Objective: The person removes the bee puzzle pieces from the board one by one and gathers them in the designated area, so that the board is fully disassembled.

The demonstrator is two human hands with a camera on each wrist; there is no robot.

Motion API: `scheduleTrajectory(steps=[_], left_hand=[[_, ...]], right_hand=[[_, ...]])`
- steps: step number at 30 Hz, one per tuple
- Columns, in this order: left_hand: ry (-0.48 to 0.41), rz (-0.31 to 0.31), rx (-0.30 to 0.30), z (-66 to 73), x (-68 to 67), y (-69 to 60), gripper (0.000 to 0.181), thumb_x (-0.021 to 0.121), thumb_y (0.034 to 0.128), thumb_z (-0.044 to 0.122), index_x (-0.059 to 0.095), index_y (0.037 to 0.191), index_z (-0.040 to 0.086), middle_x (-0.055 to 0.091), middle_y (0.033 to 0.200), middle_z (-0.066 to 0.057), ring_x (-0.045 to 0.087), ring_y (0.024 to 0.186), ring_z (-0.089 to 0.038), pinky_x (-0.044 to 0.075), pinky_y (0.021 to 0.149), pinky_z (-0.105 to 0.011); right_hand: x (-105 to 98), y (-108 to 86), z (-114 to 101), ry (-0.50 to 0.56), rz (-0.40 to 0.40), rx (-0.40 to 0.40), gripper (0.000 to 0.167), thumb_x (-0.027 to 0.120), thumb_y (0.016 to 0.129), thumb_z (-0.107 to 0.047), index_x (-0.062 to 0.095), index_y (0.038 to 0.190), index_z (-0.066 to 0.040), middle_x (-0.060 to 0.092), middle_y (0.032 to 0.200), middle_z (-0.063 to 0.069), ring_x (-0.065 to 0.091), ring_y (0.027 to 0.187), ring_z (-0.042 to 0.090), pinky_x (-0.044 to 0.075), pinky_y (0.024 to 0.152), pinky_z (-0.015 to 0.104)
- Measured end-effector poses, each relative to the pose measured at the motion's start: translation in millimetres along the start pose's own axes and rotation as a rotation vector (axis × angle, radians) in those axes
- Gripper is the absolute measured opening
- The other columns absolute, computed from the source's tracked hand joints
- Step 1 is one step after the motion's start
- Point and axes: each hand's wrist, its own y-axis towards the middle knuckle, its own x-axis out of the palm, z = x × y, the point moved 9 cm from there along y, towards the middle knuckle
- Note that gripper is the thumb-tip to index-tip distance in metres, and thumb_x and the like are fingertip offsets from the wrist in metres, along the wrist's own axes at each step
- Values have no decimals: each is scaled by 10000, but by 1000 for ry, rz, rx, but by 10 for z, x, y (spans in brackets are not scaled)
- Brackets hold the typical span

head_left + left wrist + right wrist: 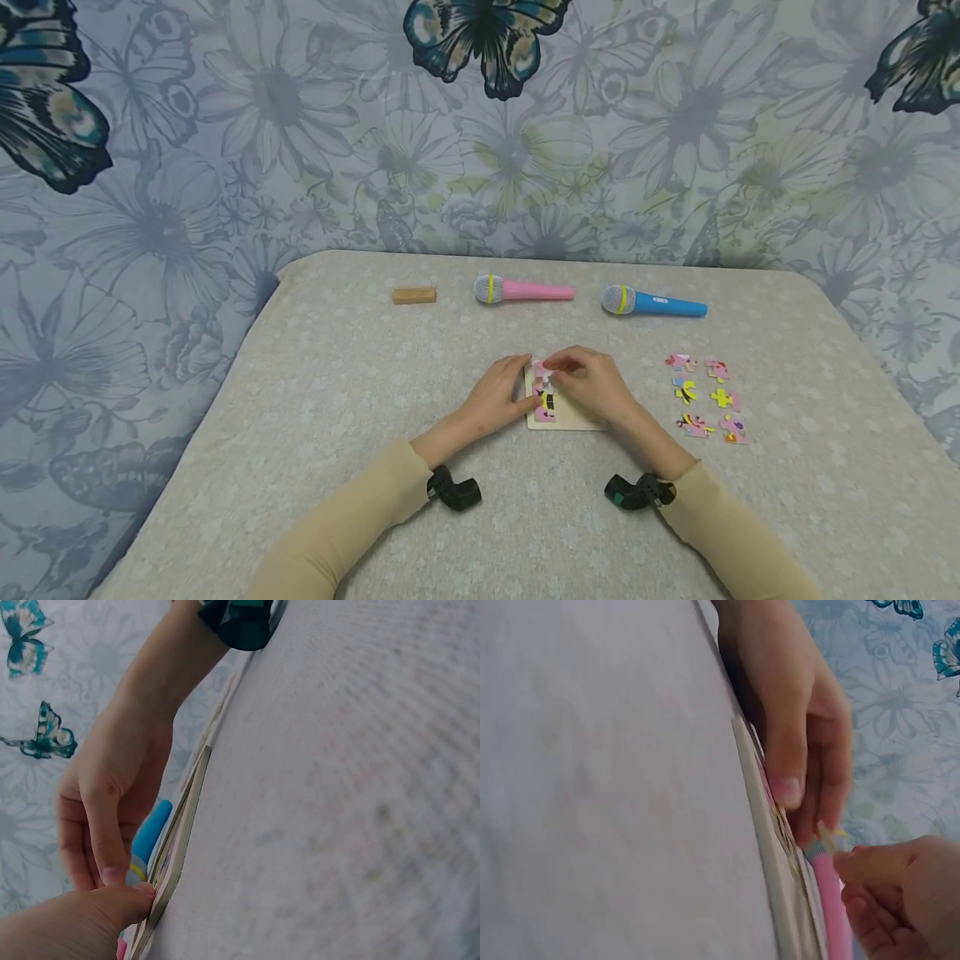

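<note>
My left hand (491, 393) holds a thin, light wooden puzzle board (576, 417) at its left side, thumb on the board and fingers by the far edge. Pink puzzle pieces with yellow and black parts (545, 408) lie along the board's left part. Over the board's upper part, my right hand (596, 385) pinches a small puzzle piece (826, 837) between thumb and fingers. The piece looks tilted edge-on in the right wrist view, its picture hidden. To the right, several loose puzzle pieces (696, 426) lie in two columns on the table.
Behind the board lie a pink toy microphone (536, 291) and a blue toy microphone (667, 305). A small wooden block (414, 296) is at the back left. The cloth-covered table (300, 400) meets a flower-and-butterfly backdrop (315, 158).
</note>
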Motion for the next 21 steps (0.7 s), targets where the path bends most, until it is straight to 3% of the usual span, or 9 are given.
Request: scheduleTrajectory(steps=[5, 12, 18, 21], left_hand=[[7, -6, -3, 0, 6, 0, 716, 654, 891, 351, 355, 1409, -43, 426, 1393, -193, 368, 1303, -305, 276, 1086, -385], [2, -5, -4, 9, 2, -9, 721, 644, 896, 365, 347, 1415, -39, 423, 1394, -197, 357, 1311, -307, 275, 1086, -388], [-1, 2, 0, -8, 9, -4, 721, 647, 894, 367, 350, 1415, -35, 426, 1389, -199, 363, 1305, -307, 288, 1079, -392], [-5, 2, 1, -5, 12, -6, 717, 646, 895, 366, 353, 1413, -34, 427, 1389, -195, 365, 1304, -306, 296, 1074, -398]], right_hand=[[-420, -17, 123, -29, 66, 57, 180, 686, 869, -85, 691, 1047, -65, 686, 993, 62, 636, 885, 226, 511, 754, 391], [-1041, -157, 519, -152, 133, 176, 198, 658, 901, -149, 684, 1074, -55, 681, 1017, 105, 629, 918, 256, 482, 704, 219], [-1223, -280, 815, -187, 65, 286, 191, 638, 915, -136, 675, 1072, -35, 664, 1022, 133, 609, 895, 256, 479, 667, 194], [-1218, -318, 853, -204, 32, 285, 179, 643, 905, -104, 675, 1056, -12, 670, 980, 135, 612, 861, 255, 485, 668, 205]])
